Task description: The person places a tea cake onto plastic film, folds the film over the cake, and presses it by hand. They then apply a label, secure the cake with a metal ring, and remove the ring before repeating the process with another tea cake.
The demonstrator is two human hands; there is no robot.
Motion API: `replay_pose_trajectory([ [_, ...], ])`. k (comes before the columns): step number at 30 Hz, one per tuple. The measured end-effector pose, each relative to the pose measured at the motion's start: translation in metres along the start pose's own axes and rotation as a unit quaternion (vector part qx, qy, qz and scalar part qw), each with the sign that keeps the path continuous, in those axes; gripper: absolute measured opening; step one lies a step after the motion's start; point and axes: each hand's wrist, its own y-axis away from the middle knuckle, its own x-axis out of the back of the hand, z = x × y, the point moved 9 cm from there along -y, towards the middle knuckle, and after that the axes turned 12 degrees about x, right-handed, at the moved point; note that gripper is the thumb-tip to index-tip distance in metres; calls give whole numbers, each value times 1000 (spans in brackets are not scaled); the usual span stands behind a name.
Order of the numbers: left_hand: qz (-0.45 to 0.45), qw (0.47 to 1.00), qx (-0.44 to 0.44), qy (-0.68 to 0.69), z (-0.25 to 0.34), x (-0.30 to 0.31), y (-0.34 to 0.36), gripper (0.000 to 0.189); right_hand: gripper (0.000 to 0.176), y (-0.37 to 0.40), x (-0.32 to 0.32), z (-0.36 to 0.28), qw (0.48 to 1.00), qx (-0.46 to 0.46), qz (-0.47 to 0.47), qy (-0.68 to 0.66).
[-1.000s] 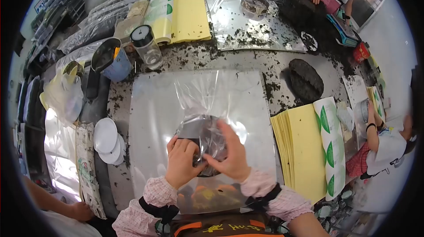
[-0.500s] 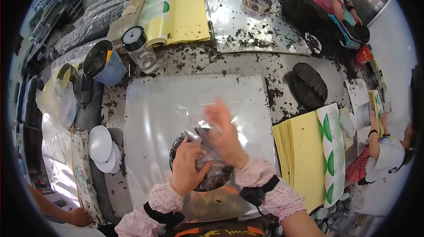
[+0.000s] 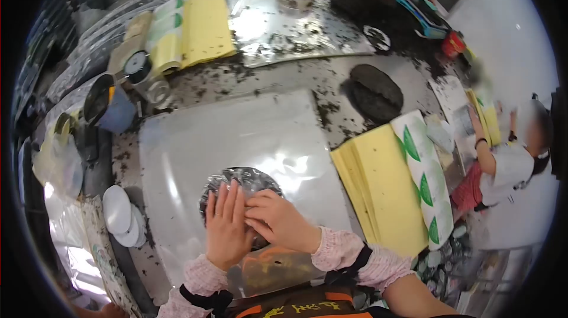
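Note:
A round dark cake wrapped in clear plastic [image 3: 248, 177] lies on the shiny metal sheet [image 3: 236, 122] in front of me. My left hand [image 3: 228, 223] rests flat on its left side, the fingers stretched out and pointing away from me. On the right side of the wrapped cake is my right hand [image 3: 281, 217], its fingers bent and its fingertips touching the plastic beside my left hand. Both hands hide much of the cake.
Yellow paper stacks [image 3: 384, 188] lie right and at the back left [image 3: 207, 28]. A dark round cake [image 3: 376, 93] sits beyond. At left are a blue cup [image 3: 115, 108], a jar [image 3: 148, 81] and white discs [image 3: 117, 210]. Co-workers [image 3: 515, 167] are at the right and back.
My right hand has come down from its raised, blurred position onto the wrapped cake. The loose plastic above it now lies flatter, and my left hand's fingers have straightened. The view has shifted.

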Motion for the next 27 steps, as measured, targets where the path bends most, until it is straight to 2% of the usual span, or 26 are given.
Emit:
replay_pose_trajectory([
  [2, -55, 997, 0, -50, 8, -12, -2, 78, 18, 12, 12, 7, 998, -59, 6, 13],
  [4, -64, 992, 1, -105, 15, -16, -3, 75, 19, 21, -20, 37, 985, -116, -60, 117],
  [7, -70, 992, 7, -108, 17, -19, -4, 77, 23, 39, 15, 34, 998, -17, 55, -9],
  [8, -78, 992, 8, -103, 18, -17, -3, 79, 22, 67, 52, 39, 986, 5, 126, 104],
  [9, -80, 991, 8, -108, 19, -17, -2, 80, 21, 114, 98, 44, 957, 31, 193, 215],
  [10, -80, 990, 11, -115, 18, -19, -2, 81, 27, 169, 144, 62, 934, -63, 195, 291],
  [11, -82, 989, 14, -123, 16, -20, -2, 82, 25, 241, 187, 67, 871, -138, 227, 414],
  [12, -81, 989, 8, -126, 16, -21, -2, 82, 27, 308, 227, 54, 798, -204, 219, 523],
  [13, -80, 988, 5, -129, 16, -22, -2, 81, 29, 360, 255, 33, 741, -267, 167, 593],
  [14, -79, 988, 4, -133, 16, -23, -2, 81, 35, 406, 272, 7, 705, -279, 142, 637],
  [16, -76, 986, 2, -149, 14, -25, -2, 80, 33, 456, 274, -32, 686, -324, 91, 646],
  [23, -68, 984, -9, -163, 16, -24, 0, 78, 26, 474, 264, -43, 679, -335, 153, 635],
  [26, -73, 987, -2, -141, 15, -24, -1, 79, 28, 536, 300, -42, 657, -428, 430, 447],
  [27, -78, 988, 3, -134, 15, -24, -2, 79, 31, 548, 326, -43, 617, -566, 418, 352],
])
